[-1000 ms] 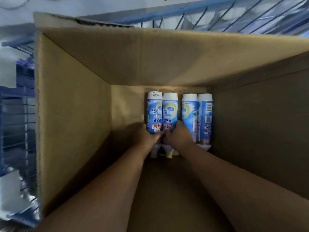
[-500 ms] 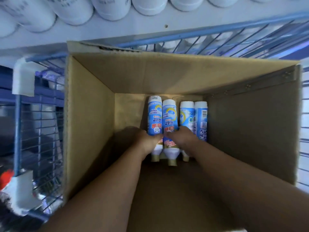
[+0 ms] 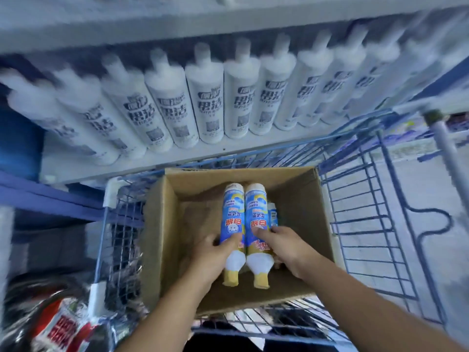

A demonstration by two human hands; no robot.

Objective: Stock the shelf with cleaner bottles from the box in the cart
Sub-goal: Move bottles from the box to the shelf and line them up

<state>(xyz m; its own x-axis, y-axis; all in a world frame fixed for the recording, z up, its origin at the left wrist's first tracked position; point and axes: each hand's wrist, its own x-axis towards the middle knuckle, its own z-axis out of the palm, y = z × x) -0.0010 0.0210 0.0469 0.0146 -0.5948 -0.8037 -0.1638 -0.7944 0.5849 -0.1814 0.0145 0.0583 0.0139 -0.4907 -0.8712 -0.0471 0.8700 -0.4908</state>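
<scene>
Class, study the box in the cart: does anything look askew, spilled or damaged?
Nothing stands out. The left hand and right hand each grip an intact blue cleaner bottle over the cardboard box; no spill shows.

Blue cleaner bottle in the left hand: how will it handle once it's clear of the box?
Blue cleaner bottle looks like rigid plastic, so probably stiff in the left hand. Its glossy label could be slippery. The round body likely rolls if laid down, and its narrow yellow cap suggests it tips easily.

Third bottle (image 3: 272,214) in the box (image 3: 162,224) mostly hidden behind held bottle (image 3: 257,224); shelf bottles (image 3: 208,107) motion-blurred toward both edges, labels unreadable; red package (image 3: 59,326) blurred, cut off
</scene>
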